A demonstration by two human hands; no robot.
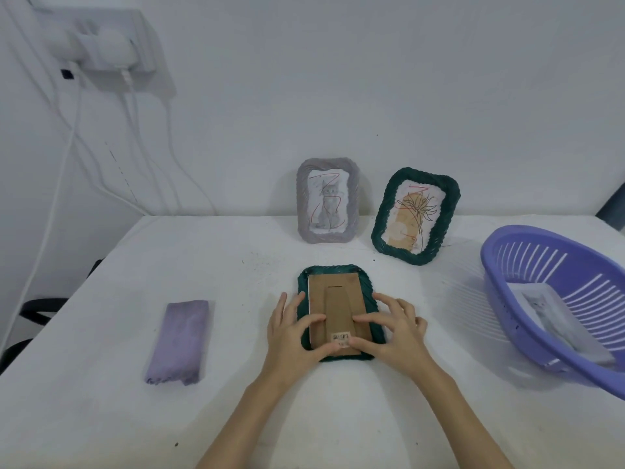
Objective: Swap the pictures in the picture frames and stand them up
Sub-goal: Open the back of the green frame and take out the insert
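A dark green frame (339, 313) lies face down on the white worktop (236, 418), near the middle and close to the person. Its brown cardboard back (333, 299) faces up, with the folding stand flat against it and a barcode sticker (341, 337) near the lower edge. Both hands rest on this frame. The left hand (292, 333) sits at the frame's left side, its grip spread apart, with the thumb and fingertips pressing on the cardboard back. The right hand (394, 335) sits at the frame's right side, its grip also spread apart, fingertips laid on the back panel near the sticker and the stand. Neither hand is closed around anything.

Behind, at the far edge of the worktop, two frames stand upright and lean against the white wall. The grey frame (327, 201) on the left holds a picture of a cat with red lines across it. The second green frame (415, 215), just beside it to the right and tilted slightly, holds a picture of a plant with thin leaves.

A folded lilac cloth (179, 341) lies on the worktop well to the left of the hands. At the right edge, a purple slotted plastic basket (527, 265) sits tipped, and a loose picture (554, 316) lies inside it. White cables (72, 137) hang down the wall at upper left.
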